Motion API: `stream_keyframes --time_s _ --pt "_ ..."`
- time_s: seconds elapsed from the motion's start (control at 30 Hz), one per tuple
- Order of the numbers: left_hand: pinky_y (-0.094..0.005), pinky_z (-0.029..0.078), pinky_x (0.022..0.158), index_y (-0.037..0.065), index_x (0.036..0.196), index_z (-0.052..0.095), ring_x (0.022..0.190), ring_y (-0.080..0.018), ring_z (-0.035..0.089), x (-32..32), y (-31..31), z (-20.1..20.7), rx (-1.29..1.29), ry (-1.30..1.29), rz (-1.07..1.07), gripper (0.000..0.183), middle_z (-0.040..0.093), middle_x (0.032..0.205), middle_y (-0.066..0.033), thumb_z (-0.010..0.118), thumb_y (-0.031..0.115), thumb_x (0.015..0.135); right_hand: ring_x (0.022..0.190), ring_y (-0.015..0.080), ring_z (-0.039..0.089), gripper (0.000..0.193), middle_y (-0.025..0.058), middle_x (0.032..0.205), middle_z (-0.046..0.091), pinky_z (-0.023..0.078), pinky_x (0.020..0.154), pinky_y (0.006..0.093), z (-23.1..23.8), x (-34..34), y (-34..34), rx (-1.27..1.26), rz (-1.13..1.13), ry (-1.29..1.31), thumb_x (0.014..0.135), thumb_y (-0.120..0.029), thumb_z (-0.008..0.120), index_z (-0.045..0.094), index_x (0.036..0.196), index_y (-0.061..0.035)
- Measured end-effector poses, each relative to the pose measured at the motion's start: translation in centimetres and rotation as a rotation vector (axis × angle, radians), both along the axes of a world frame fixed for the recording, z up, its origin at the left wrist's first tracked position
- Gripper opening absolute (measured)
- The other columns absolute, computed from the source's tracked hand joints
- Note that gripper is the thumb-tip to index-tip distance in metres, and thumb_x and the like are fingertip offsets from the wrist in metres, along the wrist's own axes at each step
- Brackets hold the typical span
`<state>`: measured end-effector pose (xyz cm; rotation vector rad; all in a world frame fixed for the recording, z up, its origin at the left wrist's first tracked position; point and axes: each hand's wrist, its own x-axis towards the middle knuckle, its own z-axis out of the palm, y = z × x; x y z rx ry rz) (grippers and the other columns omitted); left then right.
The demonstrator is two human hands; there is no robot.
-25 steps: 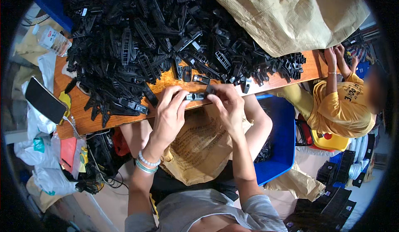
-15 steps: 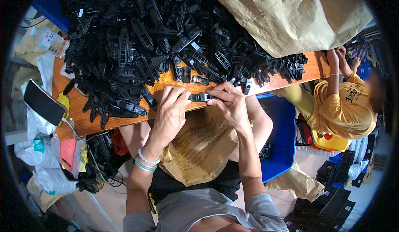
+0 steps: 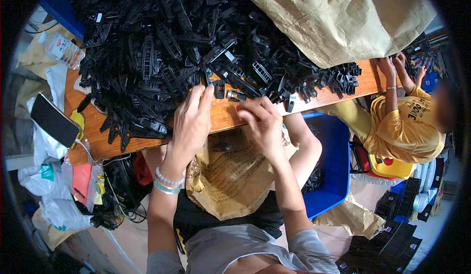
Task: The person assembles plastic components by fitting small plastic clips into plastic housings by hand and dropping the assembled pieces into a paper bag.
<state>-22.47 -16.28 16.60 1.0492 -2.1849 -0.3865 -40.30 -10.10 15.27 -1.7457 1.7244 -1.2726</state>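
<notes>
My left hand (image 3: 192, 122) reaches over the table's front edge to the near side of a big heap of black plastic clip-like parts (image 3: 147, 58). Its fingers are stretched out, and I see nothing held in them. To the right, my right hand (image 3: 265, 126) hangs above the edge with fingers bent and thumb apart, empty and slightly blurred. Two loose black parts, one upright (image 3: 219, 89) and one lying slanted (image 3: 236, 95), rest on the wood between the hands. Below, a brown paper bag (image 3: 230, 185) gapes on my lap; a dark blurred shape shows at its mouth.
A large tan woven sack (image 3: 338, 18) covers the table's far right. Beside my right leg stands a blue bin (image 3: 328, 176). A phone (image 3: 54, 120) and a plastic bottle (image 3: 63, 48) are at the left. A person in yellow (image 3: 405, 126) works at the right end.
The black part that both hands held at the table edge has left them. My left hand has moved up toward the heap; my right hand has drawn back slightly, its fingers loosened.
</notes>
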Motion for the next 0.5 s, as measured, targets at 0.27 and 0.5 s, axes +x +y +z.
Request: stream_keyframes --time_s 0.27,0.5 --pt "-0.0374 0.053 0.072 -0.009 0.110 0.057 0.089 -0.0289 0.059 -0.2 -0.9 -1.2 -0.194 -0.229 -0.035 0.029 0.053 0.098 -0.0161 0.055 -0.003 0.082 0.084 0.0304 0.059 0.018 0.0121 0.092 0.059 0.049 0.070 0.0388 -0.3 2.5 -0.4 -0.232 -0.289 0.323 0.074 -0.001 0.074 0.064 0.090 -0.0020" --pt "-0.0361 0.052 0.073 -0.009 0.098 0.059 0.088 -0.0270 0.058 -0.5 1.7 -1.6 -0.212 -0.256 -0.037 0.020 0.055 0.096 -0.0137 0.056 0.001 0.081 0.062 0.0169 0.058 0.022 0.0111 0.078 0.062 0.048 0.058 0.0288 -0.6 3.0 1.1 -0.011 -0.197 -0.292 0.093 -0.006 0.060 0.057 0.114 -0.0012"
